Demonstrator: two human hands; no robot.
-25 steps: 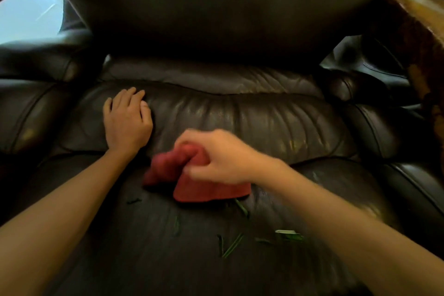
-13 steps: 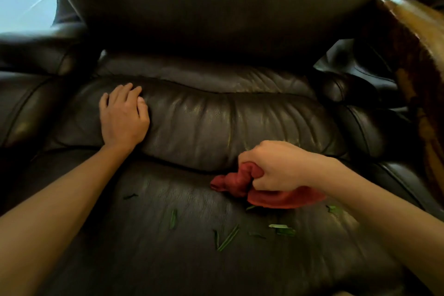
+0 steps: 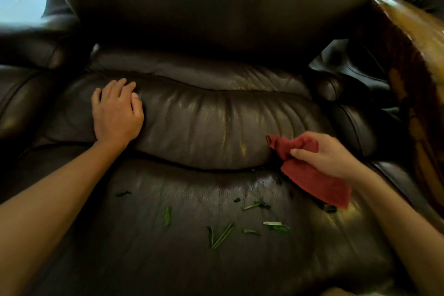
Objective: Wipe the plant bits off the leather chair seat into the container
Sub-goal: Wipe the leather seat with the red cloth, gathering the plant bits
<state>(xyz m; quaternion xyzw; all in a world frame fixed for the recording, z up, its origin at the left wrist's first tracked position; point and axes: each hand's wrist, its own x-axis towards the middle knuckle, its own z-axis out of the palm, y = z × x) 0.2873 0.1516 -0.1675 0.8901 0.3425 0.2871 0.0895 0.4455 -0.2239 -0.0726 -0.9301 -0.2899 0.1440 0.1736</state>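
Your right hand (image 3: 329, 154) has its fingers closed around a bunched dark red cloth (image 3: 314, 180), and it is at the back right corner of the dark brown leather chair seat (image 3: 168, 259). The free part of the cloth hangs down from the hand toward the leather. Your left hand (image 3: 116, 113) lies flat with the fingers spread and loosely curved, holding nothing, on the padded lower roll of the chair back (image 3: 211, 127).

The small green plant bits (image 3: 222, 235) lie scattered on the middle of the seat, in front of the cloth and to its left. One bit (image 3: 123, 193) lies apart on the left side, and some dark bits (image 3: 329, 208) are just beside the lower corner of the cloth. A few seem to sit in the crease where the seat meets the back.

I judge that you are in the wiping step, at the start of a stroke, and most bits are not yet gathered. The container is not in view, so I cannot tell where it stands. The next move asks you to press the cloth flat on the leather and pull the bits together toward the front edge. Thin bits may slip under a loose cloth, so keep an even pressure.
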